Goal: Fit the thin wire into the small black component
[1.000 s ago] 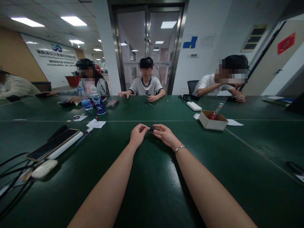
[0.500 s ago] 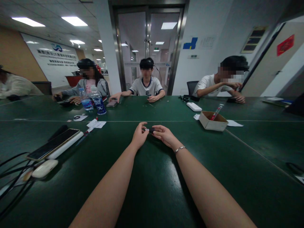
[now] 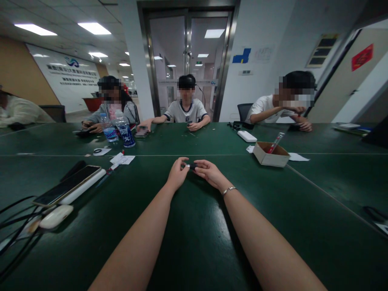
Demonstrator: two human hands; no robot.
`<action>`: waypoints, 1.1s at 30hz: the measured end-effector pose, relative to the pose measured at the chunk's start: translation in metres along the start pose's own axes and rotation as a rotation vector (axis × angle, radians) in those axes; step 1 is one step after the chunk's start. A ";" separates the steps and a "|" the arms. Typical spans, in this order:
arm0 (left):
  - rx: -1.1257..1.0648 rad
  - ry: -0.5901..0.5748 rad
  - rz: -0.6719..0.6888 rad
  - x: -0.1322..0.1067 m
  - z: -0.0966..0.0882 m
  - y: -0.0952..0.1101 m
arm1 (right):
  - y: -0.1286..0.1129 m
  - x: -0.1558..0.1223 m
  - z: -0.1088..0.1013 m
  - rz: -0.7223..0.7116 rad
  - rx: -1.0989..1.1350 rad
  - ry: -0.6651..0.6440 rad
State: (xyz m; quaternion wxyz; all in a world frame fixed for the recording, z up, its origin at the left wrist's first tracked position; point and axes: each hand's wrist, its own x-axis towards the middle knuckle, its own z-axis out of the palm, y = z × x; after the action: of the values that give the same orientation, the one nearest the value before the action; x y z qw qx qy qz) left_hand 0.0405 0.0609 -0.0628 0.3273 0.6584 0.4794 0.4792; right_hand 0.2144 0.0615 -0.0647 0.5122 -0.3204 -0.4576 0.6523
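Just above the green table (image 3: 194, 226), both my hands meet around a small black object with a silver end (image 3: 191, 166). My left hand (image 3: 178, 173) pinches the silver end between thumb and fingers. The black part is gripped by the fingertips of my right hand (image 3: 209, 173), with a silver bracelet (image 3: 229, 190) on that wrist. Fingers cover much of the object, and it is too small for me to tell its kind.
To the left lie a phone (image 3: 68, 185) on a white power bank, a white case (image 3: 56, 216) and cables. Water bottles (image 3: 125, 130) stand farther back. An open box (image 3: 270, 157) holding a red-and-clear tube is at right. Several people sit across the table.
My hands hold almost the same pose around the small object. The whole view has shifted very slightly. At the left, a seated person's hand has moved inward.
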 end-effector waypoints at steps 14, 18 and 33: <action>-0.050 -0.012 -0.007 0.001 0.000 -0.002 | 0.000 -0.002 0.004 -0.046 0.011 -0.010; -0.100 0.020 -0.010 0.004 0.001 -0.005 | 0.000 -0.001 0.005 -0.098 -0.048 0.023; -0.072 0.017 -0.057 0.002 -0.001 -0.001 | 0.000 0.000 0.004 -0.104 -0.075 0.030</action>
State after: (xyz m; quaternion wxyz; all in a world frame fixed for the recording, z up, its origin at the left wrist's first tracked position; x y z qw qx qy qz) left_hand 0.0397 0.0634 -0.0630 0.3600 0.6281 0.4834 0.4921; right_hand 0.2106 0.0600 -0.0632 0.5400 -0.3249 -0.4898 0.6024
